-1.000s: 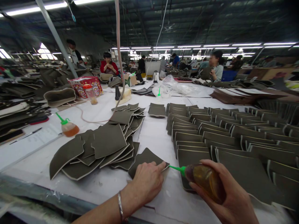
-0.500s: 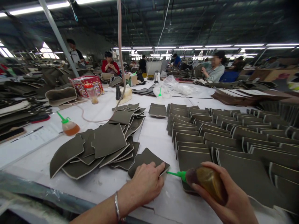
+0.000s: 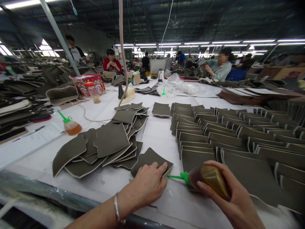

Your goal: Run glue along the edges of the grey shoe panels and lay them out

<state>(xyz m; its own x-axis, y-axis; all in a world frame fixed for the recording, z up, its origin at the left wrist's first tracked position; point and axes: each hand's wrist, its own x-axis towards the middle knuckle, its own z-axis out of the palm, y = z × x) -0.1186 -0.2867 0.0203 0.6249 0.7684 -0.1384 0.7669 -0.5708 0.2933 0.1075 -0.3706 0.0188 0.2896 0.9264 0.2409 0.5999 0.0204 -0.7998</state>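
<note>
— Olive-grey piece [image 3: 152,159]: thin, matte, pale-edged, flat on white table [image 3: 162,136]. Pinned under left hand [image 3: 146,183], palm down, fingers spread.
— Amber squeeze bottle [image 3: 212,179]: soft plastic, green nozzle [image 3: 177,176] just beside piece's near edge. Wrapped in right hand [image 3: 233,203]. Probably best: firm hold-down, gentle squeeze, thin line along edge.

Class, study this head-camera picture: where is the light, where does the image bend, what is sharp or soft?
Head view: ceiling strip lights glare white; the wide lens bows the table and stretches the right hand holding the glue bottle; the left hand and the grey piece under it are sharp; distant workers look soft.
</note>
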